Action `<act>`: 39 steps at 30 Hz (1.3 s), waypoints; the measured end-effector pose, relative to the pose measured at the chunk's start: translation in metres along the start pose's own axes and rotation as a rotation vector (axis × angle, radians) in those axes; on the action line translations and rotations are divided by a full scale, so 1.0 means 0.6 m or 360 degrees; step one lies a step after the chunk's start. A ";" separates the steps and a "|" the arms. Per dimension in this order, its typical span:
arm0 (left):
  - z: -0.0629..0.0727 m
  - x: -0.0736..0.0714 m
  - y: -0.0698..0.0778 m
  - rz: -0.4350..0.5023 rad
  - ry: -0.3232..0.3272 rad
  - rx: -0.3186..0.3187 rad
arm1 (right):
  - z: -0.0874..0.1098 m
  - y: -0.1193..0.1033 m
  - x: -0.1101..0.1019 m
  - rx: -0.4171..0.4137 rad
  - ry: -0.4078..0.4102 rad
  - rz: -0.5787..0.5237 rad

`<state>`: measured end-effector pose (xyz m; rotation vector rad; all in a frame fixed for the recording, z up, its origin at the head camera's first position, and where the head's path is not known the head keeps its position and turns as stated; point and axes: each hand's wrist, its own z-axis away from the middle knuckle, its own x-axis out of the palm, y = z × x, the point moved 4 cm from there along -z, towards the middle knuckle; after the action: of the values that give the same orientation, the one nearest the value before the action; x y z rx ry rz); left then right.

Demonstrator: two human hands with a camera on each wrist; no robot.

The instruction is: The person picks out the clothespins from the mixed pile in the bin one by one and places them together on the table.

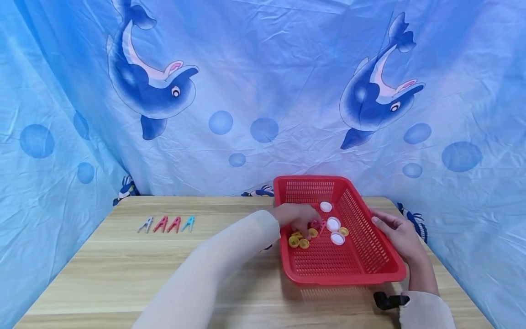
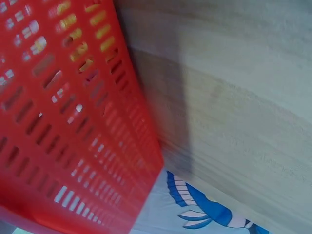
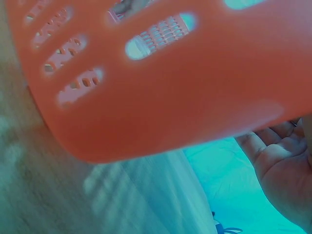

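Observation:
A red plastic basket (image 1: 341, 278) with slotted sides sits at the right of the table, several small things inside. My left hand (image 1: 302, 218) reaches down over its left rim, fingers low among them. Pink clothespins (image 1: 322, 227) lie right at those fingertips; I cannot tell whether they pinch one. Yellow caps (image 1: 304, 243) are just below the hand, and white caps (image 1: 337, 238) lie to its right. Outside the right wall, my right hand (image 1: 400, 235) grips the rim, thumb on top. In the right wrist view that hand (image 3: 285, 163) shows beside the basket wall (image 3: 170, 112).
Left of the basket, a row of clothespins (image 1: 174, 224) in grey, pink and light blue lies on the wooden table (image 1: 123, 269). A blue dolphin-print cloth (image 1: 263, 91) hangs behind and on both sides. A black strap (image 1: 390, 300) is near the right sleeve.

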<state>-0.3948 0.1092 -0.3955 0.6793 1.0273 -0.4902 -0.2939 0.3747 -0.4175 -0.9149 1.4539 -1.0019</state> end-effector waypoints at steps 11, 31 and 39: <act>0.014 0.017 0.019 -0.0015 -0.0052 0.0046 | -0.002 0.001 0.000 -0.0030 -0.0009 -0.0011; 0.011 -0.001 0.008 0.0097 0.0009 0.0087 | -0.004 0.002 -0.002 -0.0020 -0.0033 -0.0031; 0.012 -0.019 0.000 -0.0181 0.0114 0.0169 | -0.003 0.000 -0.001 -0.0052 -0.0025 0.0001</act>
<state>-0.3953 0.1047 -0.3825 0.7397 1.1175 -0.6265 -0.2955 0.3756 -0.4170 -0.9440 1.4606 -0.9711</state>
